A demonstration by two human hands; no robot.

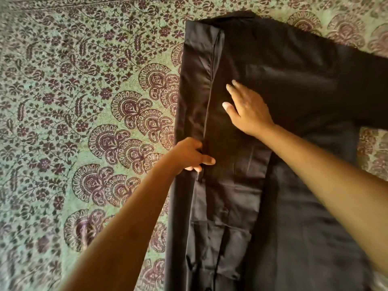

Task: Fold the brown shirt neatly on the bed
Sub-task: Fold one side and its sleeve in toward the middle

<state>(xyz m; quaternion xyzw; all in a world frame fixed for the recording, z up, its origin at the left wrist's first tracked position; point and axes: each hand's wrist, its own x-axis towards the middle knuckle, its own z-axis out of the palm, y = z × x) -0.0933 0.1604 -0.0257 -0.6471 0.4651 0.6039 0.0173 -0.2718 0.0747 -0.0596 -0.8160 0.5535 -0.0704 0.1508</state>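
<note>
The dark brown shirt [283, 66] lies spread on the bed, running from the near edge of the view to the far right. Its left side is turned in as a long strip, and one sleeve reaches off to the right. My left hand [192, 155] grips the edge of that turned-in strip, fingers curled round the fabric about halfway along. My right hand [245, 110] lies flat on the shirt just right of the strip, fingers straight and pointing away from me.
A green bedspread [84, 101] with a dark purple floral and paisley print covers the whole bed. It shows all along the left of the shirt, across the far side, and in a small patch at the right.
</note>
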